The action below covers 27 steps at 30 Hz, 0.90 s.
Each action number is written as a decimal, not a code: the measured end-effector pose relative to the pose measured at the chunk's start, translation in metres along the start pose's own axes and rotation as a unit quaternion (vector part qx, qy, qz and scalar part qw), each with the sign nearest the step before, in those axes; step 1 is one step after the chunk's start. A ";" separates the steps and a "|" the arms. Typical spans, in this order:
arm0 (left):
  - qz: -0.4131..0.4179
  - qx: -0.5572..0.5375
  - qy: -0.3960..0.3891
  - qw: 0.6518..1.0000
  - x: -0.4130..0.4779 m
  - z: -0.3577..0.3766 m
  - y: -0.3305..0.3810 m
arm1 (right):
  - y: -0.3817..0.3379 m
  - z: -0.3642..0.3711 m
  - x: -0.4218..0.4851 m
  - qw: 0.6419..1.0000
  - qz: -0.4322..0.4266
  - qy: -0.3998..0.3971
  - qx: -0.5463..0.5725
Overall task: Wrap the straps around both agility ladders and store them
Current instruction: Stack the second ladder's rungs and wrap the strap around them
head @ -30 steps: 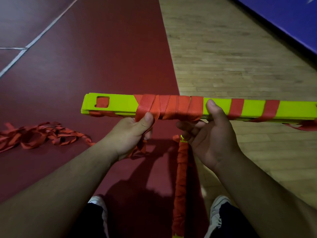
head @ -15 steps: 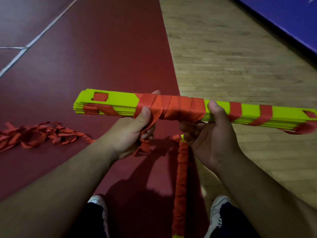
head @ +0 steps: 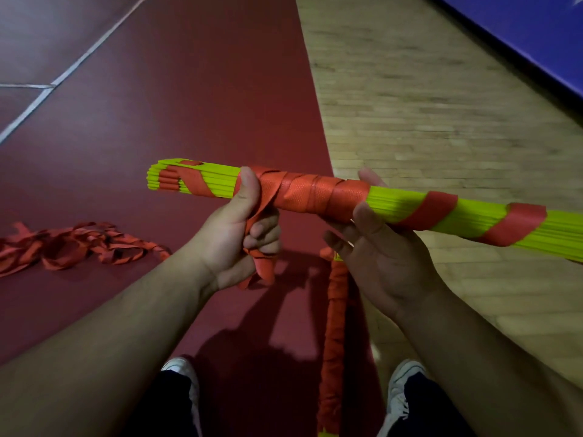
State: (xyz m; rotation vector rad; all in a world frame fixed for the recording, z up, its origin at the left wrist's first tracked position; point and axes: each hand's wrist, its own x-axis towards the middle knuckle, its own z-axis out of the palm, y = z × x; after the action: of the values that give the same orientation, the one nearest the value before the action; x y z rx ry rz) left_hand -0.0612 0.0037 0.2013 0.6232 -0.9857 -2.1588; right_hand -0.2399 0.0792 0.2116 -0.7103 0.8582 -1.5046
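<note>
1. Nearest, between the shoes (head: 179,369), a wrapped ladder (head: 334,310) lies on the red floor, sheathed in orange strap. It looks finished, though its ends are partly hidden.
2. The left hand (head: 233,244) has its fingers curled round the strap tail (head: 263,268), and its thumb presses on the bundle. A firm downward pull here should stop the last turn going slack.
3. The right hand (head: 385,260) grips the held ladder (head: 407,206) from beneath, fingertips curled over the far side. Its job, I judge, is to squeeze the stacked rungs flat so none slide out.
4. That ladder is held crosswise in the air, dipping to the right. The middle wrap (head: 309,193) is tight and the spirals further right are sparse. Little tail remains, so tucking it under a snug turn seems the sound finish.
5. Farther left, loose straps (head: 72,244) lie heaped on the floor. I cannot tell whether they join the held ladder.
6. Beyond are the wood floor (head: 410,99) and a blue mat (head: 520,33). No storage spot shows.
</note>
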 end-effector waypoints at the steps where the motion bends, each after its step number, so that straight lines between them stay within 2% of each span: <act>1: -0.010 0.004 0.002 1.000 0.000 0.000 0.000 | 0.000 0.000 0.000 1.000 0.000 -0.002 0.013; 6: 0.001 0.063 0.010 0.998 0.000 -0.001 -0.007 | -0.005 0.000 0.003 0.998 -0.005 0.037 0.054; 11: 0.007 0.052 -0.028 0.998 -0.001 -0.002 -0.008 | -0.008 -0.005 0.003 0.998 -0.006 0.043 0.039; 13: 0.002 0.094 -0.042 0.995 -0.002 -0.002 -0.008 | -0.009 -0.005 0.002 0.998 -0.004 0.048 0.040; 17: 0.001 0.200 -0.009 0.980 -0.004 0.003 -0.010 | -0.007 -0.007 0.004 0.995 -0.003 0.091 0.051; 21: 0.047 0.158 0.007 0.986 0.000 0.004 -0.011 | -0.005 -0.007 0.005 0.993 0.020 0.102 0.052; 27: 0.070 0.069 0.046 0.994 -0.001 0.005 -0.008 | -0.007 -0.005 0.004 0.999 0.017 0.041 -0.007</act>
State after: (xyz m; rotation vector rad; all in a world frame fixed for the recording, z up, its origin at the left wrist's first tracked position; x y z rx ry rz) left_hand -0.0671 0.0104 0.1983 0.6923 -1.1016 -1.9354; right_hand -0.2480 0.0758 0.2149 -0.6457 0.9398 -1.5070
